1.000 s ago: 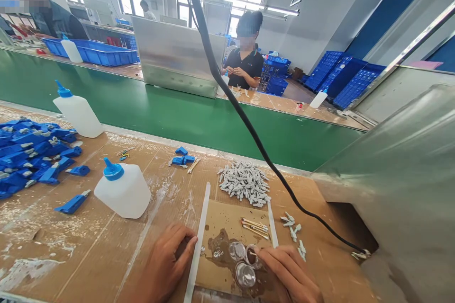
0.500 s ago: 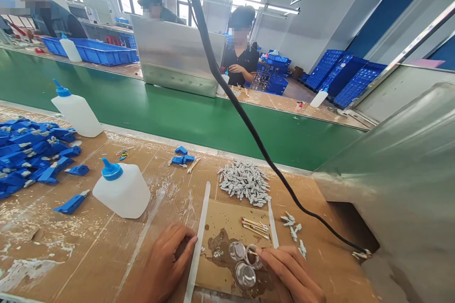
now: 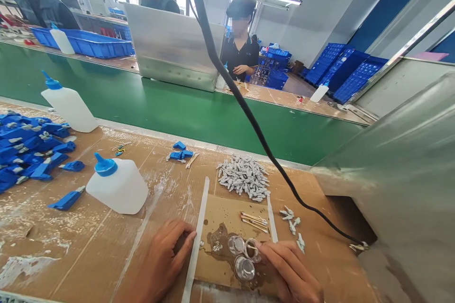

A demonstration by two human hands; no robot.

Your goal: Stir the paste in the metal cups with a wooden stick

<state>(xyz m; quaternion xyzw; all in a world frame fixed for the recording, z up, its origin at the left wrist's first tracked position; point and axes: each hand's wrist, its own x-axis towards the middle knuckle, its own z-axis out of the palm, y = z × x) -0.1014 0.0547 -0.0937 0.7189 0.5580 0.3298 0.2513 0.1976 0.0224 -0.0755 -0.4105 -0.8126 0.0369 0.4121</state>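
My right hand pinches a cotton swab and holds its end in a small clear round pot. Beside that pot are two other clear round pieces, one to the left and one nearer me. They sit on a wet-stained cardboard sheet. Several cotton swabs, some with dark tips, lie behind the pots. My left hand rests at the white tape on the sheet's left edge, thumb and index tips together, with nothing visible between them.
Behind the sheet is a heap of small grey parts; loose ones lie right. A white bottle, blue parts and another bottle stand left. A black cable crosses in front; a green belt runs behind. Co-workers are beyond.
The view has shifted slightly. My right hand still holds the swab in the pot, and my left hand stays by the tape.
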